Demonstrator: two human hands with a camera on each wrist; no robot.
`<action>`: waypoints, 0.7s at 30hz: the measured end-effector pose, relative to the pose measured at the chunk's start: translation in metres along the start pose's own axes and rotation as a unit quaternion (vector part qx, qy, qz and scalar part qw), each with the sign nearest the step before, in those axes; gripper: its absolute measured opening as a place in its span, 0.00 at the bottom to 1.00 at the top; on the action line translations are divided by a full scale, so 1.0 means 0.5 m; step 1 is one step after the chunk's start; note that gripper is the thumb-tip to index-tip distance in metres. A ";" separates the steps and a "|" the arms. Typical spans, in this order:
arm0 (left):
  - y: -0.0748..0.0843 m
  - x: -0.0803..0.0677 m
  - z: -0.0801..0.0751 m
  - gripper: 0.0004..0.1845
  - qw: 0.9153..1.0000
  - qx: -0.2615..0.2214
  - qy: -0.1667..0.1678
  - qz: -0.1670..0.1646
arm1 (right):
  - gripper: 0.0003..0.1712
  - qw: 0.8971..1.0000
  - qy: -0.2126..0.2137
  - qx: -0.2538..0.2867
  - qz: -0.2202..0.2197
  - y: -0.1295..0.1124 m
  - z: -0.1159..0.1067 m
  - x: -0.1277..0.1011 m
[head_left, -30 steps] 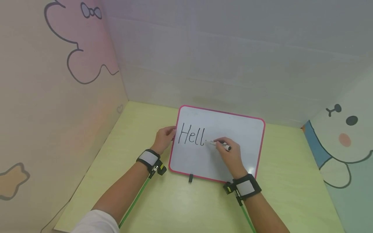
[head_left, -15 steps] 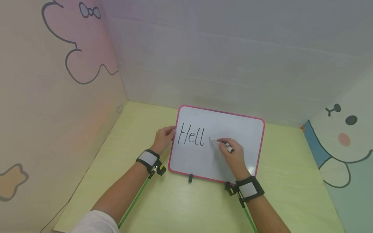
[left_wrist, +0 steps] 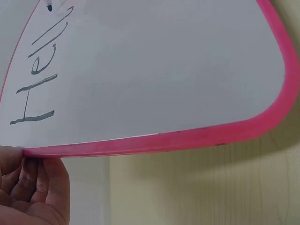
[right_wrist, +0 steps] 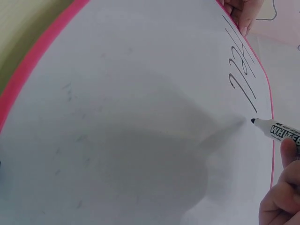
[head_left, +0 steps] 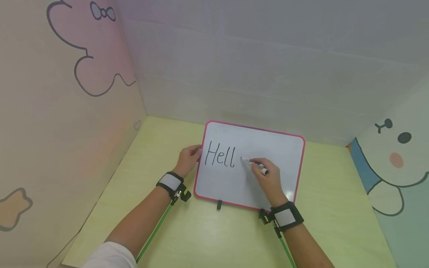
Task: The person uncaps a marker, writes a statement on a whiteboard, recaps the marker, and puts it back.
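Note:
A whiteboard [head_left: 229, 186] with a pink frame leans at a tilt, bearing the handwritten letters "Hell" [head_left: 219, 154] in black. At its left edge my left hand [head_left: 187, 159] grips the frame; the left wrist view has the thumb at the front and curled fingers [left_wrist: 55, 178] behind. My right hand [head_left: 268, 176] pinches a white whiteboard marker [right_wrist: 281, 131] in front of the board. The black tip [right_wrist: 253, 120] points at the surface just right of the last letter. Whether it touches is hard to tell.
The board stands on a pale yellow-green table [head_left: 207, 238], near the back wall [head_left: 234, 74]. A small black piece [head_left: 219, 204] sits at the board's lower edge. Side walls carry cartoon drawings. Each wrist wears a strapped camera with a green cable [head_left: 155, 232].
My right hand has shifted a little right, and the marker's tip has gone from the foot of the last letter to right of it and slightly higher. My left hand stays put.

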State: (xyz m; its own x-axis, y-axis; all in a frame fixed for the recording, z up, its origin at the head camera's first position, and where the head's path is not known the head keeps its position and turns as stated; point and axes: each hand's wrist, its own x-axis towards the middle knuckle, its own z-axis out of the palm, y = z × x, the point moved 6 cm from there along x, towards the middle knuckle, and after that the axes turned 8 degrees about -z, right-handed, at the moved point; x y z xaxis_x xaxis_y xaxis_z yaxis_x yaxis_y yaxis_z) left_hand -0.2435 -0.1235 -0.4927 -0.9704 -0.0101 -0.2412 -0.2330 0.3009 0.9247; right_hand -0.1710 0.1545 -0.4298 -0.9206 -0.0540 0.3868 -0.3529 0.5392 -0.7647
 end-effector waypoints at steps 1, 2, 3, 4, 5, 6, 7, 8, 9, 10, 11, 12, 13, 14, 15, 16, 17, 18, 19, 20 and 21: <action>-0.001 0.001 0.001 0.19 1.000 0.000 0.001 0.000 | 0.10 1.000 0.000 -0.003 0.001 0.001 0.000 0.000; -0.001 0.001 0.001 0.19 1.000 0.000 0.001 0.000 | 0.10 1.000 0.000 -0.006 0.002 0.002 0.001 0.001; -0.001 0.001 0.001 0.19 1.000 0.000 0.002 0.001 | 0.10 1.000 0.000 -0.008 0.003 0.003 0.001 0.001; -0.001 0.001 0.001 0.19 1.000 0.001 0.004 0.002 | 0.10 1.000 -0.001 -0.010 0.005 0.004 0.002 0.002; -0.001 0.002 0.001 0.18 1.000 0.001 0.005 0.002 | 0.10 1.000 -0.002 -0.011 0.006 0.005 0.002 0.002; -0.001 0.002 0.001 0.18 1.000 0.001 0.005 0.003 | 0.10 1.000 -0.004 -0.013 0.007 0.005 0.003 0.003; -0.001 0.001 0.001 0.18 1.000 0.001 0.006 0.004 | 0.11 1.000 -0.005 -0.015 0.009 0.005 0.004 0.004; -0.002 0.001 0.000 0.18 1.000 0.000 0.006 0.005 | 0.11 1.000 -0.007 -0.015 0.008 0.005 0.005 0.004; -0.002 0.002 0.000 0.18 1.000 -0.001 0.006 0.006 | 0.11 1.000 -0.009 -0.016 0.007 0.004 0.007 0.005; -0.003 0.002 0.000 0.18 1.000 -0.002 0.006 0.005 | 0.11 1.000 -0.010 -0.016 0.007 0.003 0.008 0.006; -0.003 0.002 0.000 0.18 1.000 -0.004 0.005 0.004 | 0.11 1.000 -0.011 -0.019 0.004 0.002 0.009 0.006; -0.003 0.002 0.000 0.18 1.000 -0.005 0.004 0.004 | 0.11 1.000 -0.012 -0.021 0.001 0.000 0.010 0.007; -0.002 0.001 0.000 0.18 1.000 -0.005 0.003 0.003 | 0.11 1.000 -0.014 -0.022 0.000 0.000 0.012 0.008; -0.002 0.001 0.000 0.18 1.000 -0.005 0.003 0.002 | 0.11 1.000 -0.015 -0.023 -0.003 -0.001 0.013 0.008; 0.000 0.000 0.000 0.19 1.000 -0.006 0.002 0.002 | 0.11 1.000 -0.017 -0.024 -0.005 -0.002 0.014 0.009; 0.000 0.000 0.000 0.19 1.000 -0.006 0.001 0.000 | 0.11 1.000 -0.019 -0.024 -0.008 -0.003 0.015 0.009; 0.001 -0.001 0.000 0.19 1.000 -0.007 0.002 -0.002 | 0.11 0.999 -0.020 -0.024 -0.010 -0.003 0.016 0.009; 0.001 -0.001 0.000 0.19 1.000 -0.007 0.002 -0.002 | 0.11 0.999 -0.023 -0.021 -0.010 -0.004 0.018 0.009; 0.002 -0.002 0.000 0.19 1.000 -0.007 0.002 -0.003 | 0.11 0.999 -0.026 -0.019 -0.010 -0.003 0.019 0.009; 0.001 -0.002 0.000 0.18 1.000 -0.008 0.002 -0.005 | 0.10 0.999 -0.028 -0.017 -0.010 -0.004 0.020 0.009; 0.001 -0.001 0.000 0.18 1.000 -0.008 0.003 -0.006 | 0.10 0.999 -0.030 -0.016 -0.009 -0.003 0.021 0.009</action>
State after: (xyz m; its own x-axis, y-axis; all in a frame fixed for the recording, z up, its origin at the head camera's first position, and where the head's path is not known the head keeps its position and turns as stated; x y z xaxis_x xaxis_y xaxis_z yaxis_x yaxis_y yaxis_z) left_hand -0.2430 -0.1233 -0.4919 -0.9680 -0.0184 -0.2504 -0.2450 0.2864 0.9262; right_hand -0.1763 0.1448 -0.4321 -0.9229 -0.1144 0.3678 -0.3652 0.5635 -0.7410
